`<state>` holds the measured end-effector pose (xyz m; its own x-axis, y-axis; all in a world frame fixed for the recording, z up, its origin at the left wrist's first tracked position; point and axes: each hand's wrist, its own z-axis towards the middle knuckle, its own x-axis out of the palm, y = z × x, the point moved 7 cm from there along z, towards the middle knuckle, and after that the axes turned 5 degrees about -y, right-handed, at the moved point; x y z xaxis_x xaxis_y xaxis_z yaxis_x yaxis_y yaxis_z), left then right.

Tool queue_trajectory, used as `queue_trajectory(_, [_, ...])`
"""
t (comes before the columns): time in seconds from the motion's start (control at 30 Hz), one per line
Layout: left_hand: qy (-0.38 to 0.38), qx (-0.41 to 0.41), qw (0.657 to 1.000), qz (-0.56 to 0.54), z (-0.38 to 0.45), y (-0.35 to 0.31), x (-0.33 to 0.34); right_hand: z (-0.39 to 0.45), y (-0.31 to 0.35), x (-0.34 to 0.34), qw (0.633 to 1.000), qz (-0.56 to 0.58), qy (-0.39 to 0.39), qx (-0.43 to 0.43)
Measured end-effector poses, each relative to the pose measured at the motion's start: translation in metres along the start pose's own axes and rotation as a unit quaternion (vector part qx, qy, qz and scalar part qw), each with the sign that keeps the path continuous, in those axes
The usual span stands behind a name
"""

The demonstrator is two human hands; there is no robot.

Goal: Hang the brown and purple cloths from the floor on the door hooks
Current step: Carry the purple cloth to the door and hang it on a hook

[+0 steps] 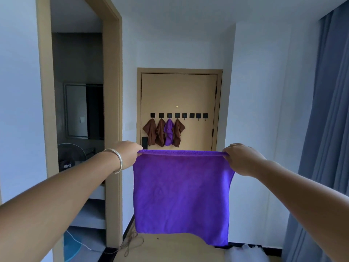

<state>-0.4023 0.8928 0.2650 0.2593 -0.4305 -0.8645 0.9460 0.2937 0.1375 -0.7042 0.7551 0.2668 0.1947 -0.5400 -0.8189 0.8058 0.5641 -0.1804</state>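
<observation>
Person's left hand (pixel 130 155) and right hand (pixel 238 157) each pinch a top corner of a purple cloth (pixel 181 197) held taut, well short of the door (pixel 196 95); gathering one corner should suit the free hooks (pixel 195 115).

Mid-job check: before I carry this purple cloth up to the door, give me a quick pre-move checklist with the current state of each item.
1. Left hand grip on the held purple cloth: ok, it pinches the top left corner.
2. Right hand grip: ok, it pinches the top right corner.
3. Cloth spread, not bunched: ok, the top edge is taut between both hands and the rest hangs flat.
4. Free hook available: ok, the empty hooks are the four on the right; the four on the left carry three brown cloths and one purple.
5. Path to the door: cannot tell, the held cloth hides most of the floor ahead.
6. Cloths left on the floor: cannot tell.
</observation>
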Motion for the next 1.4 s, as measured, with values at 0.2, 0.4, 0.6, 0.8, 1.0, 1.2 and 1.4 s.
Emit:
queue_trajectory(0.2, [0.009, -0.003, 1.0, 0.012, 0.054, -0.003, 0.033, 0.048, -0.023, 0.046, 1.0, 0.006, 0.008, 0.006])
queue_trajectory(0.4, [0.025, -0.013, 0.999, 0.018, 0.117, -0.029, 0.067, 0.1, -0.073, 0.076, 0.999, 0.023, -0.039, -0.012])
queue_trajectory(0.6, [0.006, -0.013, 0.999, 0.033, 0.202, -0.063, 0.091, 0.151, -0.143, 0.118, 0.998, 0.046, -0.043, -0.003])
queue_trajectory(0.8, [0.022, -0.019, 0.999, 0.039, 0.266, -0.087, 0.129, 0.19, -0.187, 0.172, 0.998, 0.063, -0.032, -0.001])
queue_trajectory(1.0, [0.019, 0.007, 0.998, 0.056, 0.313, -0.095, 0.163, 0.227, -0.207, 0.215, 0.997, 0.07, -0.026, 0.002])
queue_trajectory(1.2, [0.011, 0.015, 0.998, 0.054, 0.364, -0.071, 0.203, 0.286, -0.203, 0.254, 0.998, 0.061, -0.013, 0.006])
queue_trajectory(1.4, [-0.016, 0.007, 0.999, 0.032, 0.434, -0.018, 0.246, 0.371, -0.177, 0.294, 0.999, 0.049, -0.016, 0.01])
